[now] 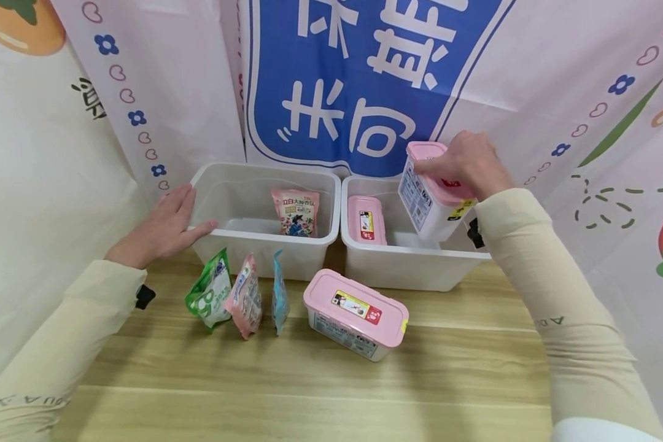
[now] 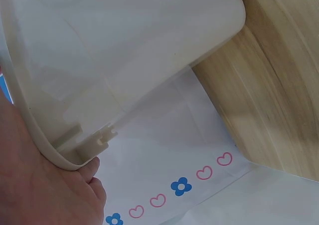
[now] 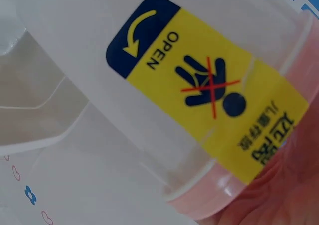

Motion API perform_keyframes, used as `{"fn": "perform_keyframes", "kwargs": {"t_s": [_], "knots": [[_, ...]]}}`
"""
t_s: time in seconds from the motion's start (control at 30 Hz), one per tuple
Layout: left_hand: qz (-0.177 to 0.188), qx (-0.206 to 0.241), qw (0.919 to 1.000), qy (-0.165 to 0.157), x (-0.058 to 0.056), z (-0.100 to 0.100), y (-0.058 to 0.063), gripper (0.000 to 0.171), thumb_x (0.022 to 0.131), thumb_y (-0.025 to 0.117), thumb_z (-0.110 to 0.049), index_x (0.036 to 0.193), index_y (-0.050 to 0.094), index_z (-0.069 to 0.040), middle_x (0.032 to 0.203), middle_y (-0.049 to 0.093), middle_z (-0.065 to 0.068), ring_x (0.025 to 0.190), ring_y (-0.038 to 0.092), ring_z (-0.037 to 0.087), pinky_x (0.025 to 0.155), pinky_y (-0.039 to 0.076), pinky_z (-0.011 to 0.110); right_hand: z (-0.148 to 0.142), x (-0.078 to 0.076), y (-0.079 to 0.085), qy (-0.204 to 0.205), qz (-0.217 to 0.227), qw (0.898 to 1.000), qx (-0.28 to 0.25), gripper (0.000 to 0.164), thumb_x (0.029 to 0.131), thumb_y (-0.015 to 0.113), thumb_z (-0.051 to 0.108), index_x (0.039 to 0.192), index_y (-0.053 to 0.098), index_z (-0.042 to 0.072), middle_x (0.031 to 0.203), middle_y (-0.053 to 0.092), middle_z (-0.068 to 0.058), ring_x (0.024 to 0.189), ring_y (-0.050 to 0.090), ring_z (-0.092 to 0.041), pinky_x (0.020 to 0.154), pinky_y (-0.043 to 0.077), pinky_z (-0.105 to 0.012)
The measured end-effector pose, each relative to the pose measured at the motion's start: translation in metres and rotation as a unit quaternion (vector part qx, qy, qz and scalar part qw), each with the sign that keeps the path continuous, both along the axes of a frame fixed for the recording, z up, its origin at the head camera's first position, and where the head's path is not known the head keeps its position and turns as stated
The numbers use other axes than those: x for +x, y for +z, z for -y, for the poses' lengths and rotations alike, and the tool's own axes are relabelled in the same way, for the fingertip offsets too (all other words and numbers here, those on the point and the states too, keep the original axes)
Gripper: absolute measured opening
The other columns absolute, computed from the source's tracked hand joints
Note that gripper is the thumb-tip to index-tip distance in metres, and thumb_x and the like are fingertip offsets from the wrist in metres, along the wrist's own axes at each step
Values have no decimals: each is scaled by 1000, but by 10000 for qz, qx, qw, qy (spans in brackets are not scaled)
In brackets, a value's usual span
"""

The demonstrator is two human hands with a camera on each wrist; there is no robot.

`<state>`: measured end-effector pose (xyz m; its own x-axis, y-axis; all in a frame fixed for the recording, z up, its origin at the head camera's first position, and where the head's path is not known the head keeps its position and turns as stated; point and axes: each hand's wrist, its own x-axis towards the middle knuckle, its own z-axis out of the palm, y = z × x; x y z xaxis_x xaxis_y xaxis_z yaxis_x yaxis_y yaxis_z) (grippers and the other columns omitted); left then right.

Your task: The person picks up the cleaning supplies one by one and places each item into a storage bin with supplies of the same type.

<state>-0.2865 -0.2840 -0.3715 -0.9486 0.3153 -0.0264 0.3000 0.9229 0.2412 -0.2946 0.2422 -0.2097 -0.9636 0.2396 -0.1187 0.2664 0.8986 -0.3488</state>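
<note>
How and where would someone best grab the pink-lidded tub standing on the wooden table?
Probably from above, gripping the tub across its narrow width, around mid-length: it stands upright, pink lid on top, longer than wide, so thumb and fingers could take its opposite long edges.

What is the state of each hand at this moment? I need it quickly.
Left hand: closed, gripping the left white bin.
Right hand: closed, holding a pink-lidded plastic tub.

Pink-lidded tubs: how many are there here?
3: one tub inside the right bin, a held tub in the right hand, and another tub on the table. The held tub may hide more.
</note>
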Motion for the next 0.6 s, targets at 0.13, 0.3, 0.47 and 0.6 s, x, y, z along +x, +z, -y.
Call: {"fn": "perform_keyframes", "kwargs": {"t_s": [0.13,0.3,0.47,0.6], "knots": [[19,-10,10000,-5,0,0,0,104,107,36,-67,164,-13,4,173,-21,26,162,-9,51,132,-1,67,1,1,-5,-88,-47,9998,-170,79,83,77,68,133,62,9,116,69,-16,86,77,-30,63,63,-30],[34,4,10000,6,0,1,0,104,107,36,-67,164,-13,4,173,-21,26,162,-9,51,132,-2,67,3,1,-13,-98,-122,9996,-224,77,83,78,66,132,62,8,115,69,-16,86,77,-30,62,63,-29],[34,-5,10000,20,0,2,-1,104,107,36,-67,165,-14,3,173,-21,25,162,-10,51,131,-1,67,5,1,-21,-138,-129,9993,-324,79,83,80,64,135,61,8,116,68,-16,86,77,-31,61,64,-30],[-1,-12,10000,1,0,2,0,103,106,36,-67,165,-12,3,174,-19,26,162,-7,52,131,0,68,6,0,-27,-195,-97,9991,-376,79,83,80,62,138,60,8,116,68,-16,87,76,-31,62,63,-30]]}}
